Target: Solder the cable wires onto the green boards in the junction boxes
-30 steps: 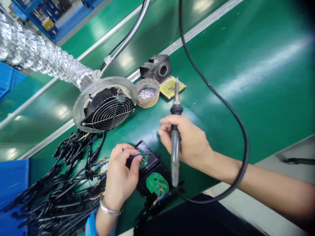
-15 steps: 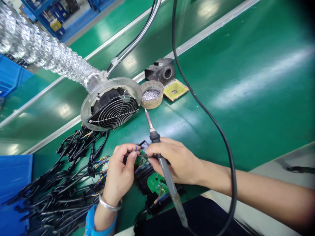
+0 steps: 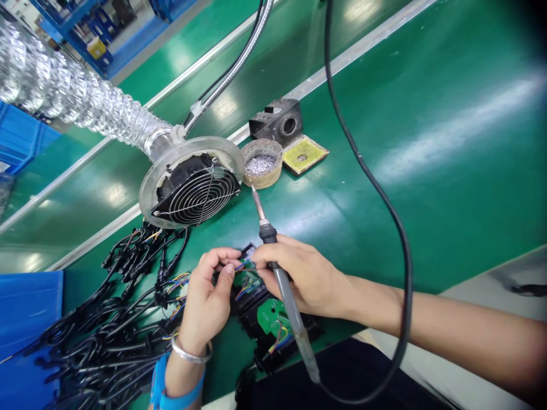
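My right hand (image 3: 314, 279) is closed around a soldering iron (image 3: 294, 319), whose tip points up and away beside a round bowl of solder bits (image 3: 265, 182). Its thumb and forefinger also meet the end of a thin wire (image 3: 248, 269). At the other end of that wire, my left hand (image 3: 211, 304) pinches it between thumb and fingers. Beneath both hands lie black housings with a green circuit board (image 3: 270, 316) and short coloured wires (image 3: 280, 340). Part of the boards is hidden by my fingers.
A fume extractor fan (image 3: 200, 196) on a silver duct (image 3: 85, 97) hangs left of the iron. Behind the bowl are an iron stand (image 3: 277, 122) and a yellow sponge (image 3: 305, 155). Black cables (image 3: 119, 324) cover the left side, near a blue bin (image 3: 29, 319). The iron's cord (image 3: 376, 182) loops over my right forearm.
My left fingers have shifted slightly on the wires, and a bit more of the coloured wire shows between my hands. The iron is still in my right hand; its cord has swung right.
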